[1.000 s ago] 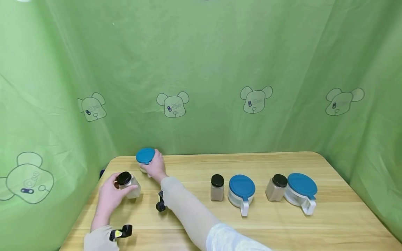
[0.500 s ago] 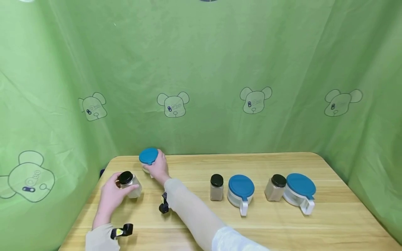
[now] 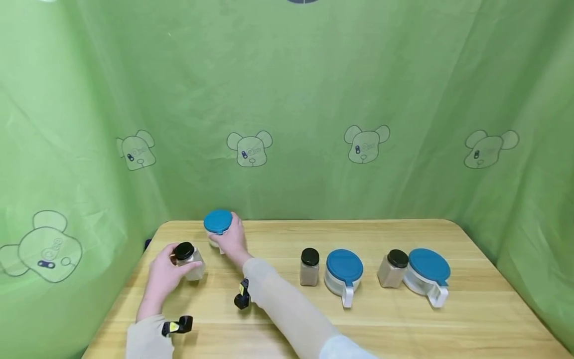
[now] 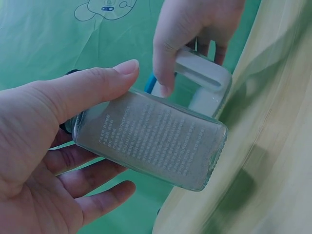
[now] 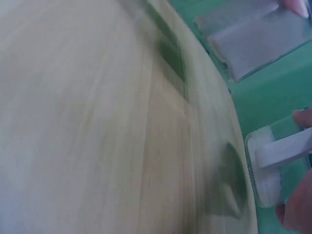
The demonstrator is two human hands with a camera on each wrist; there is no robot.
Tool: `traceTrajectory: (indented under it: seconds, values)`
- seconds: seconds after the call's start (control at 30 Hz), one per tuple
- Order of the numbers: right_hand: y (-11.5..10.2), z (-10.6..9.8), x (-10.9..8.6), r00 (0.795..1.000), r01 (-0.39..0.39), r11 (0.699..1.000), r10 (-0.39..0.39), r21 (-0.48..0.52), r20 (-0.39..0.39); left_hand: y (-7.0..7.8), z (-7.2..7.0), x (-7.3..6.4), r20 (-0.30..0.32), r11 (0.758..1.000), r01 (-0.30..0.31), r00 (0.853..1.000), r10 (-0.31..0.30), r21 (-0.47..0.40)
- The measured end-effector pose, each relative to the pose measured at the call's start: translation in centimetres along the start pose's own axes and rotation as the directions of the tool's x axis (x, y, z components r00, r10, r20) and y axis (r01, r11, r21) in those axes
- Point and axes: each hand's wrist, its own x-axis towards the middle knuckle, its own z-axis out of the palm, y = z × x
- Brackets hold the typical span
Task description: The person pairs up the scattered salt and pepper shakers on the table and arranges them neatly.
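Note:
My left hand (image 3: 166, 274) grips a square glass spice jar (image 4: 151, 141) with a black lid, thumb on one side and fingers on the other. Printed text covers the jar's near face in the left wrist view. Further back, my right hand (image 3: 232, 239) holds a round glass seasoning pot (image 3: 218, 222) by its sides; it has a blue lid and a white handle (image 4: 204, 70). The right wrist view shows the pot's white contents (image 5: 267, 187) low in the glass. Shadows of both containers fall on the wood beneath them.
On the wooden table (image 3: 269, 314), to the right, stand a black-lidded jar (image 3: 309, 269), a blue-lidded pot (image 3: 344, 269), another black-lidded jar (image 3: 392, 269) and another blue-lidded pot (image 3: 428, 269). A green curtain (image 3: 305, 99) surrounds the back and sides.
Both hands have shifted slightly to the right in the head view, carrying the spice jar and the seasoning pot. The containers on the right stay in place.

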Motion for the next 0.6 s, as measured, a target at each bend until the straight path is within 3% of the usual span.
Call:
traceTrajectory:
  seconds: [0.6]
  values:
    - [-1.5, -1.9, -2.2, 1.000, -0.004, 0.999, 0.004, 0.032, -0.001, 0.5, 0.6, -0.1, 0.037, 1.000, 0.003, 0.999, -0.002, -0.021]
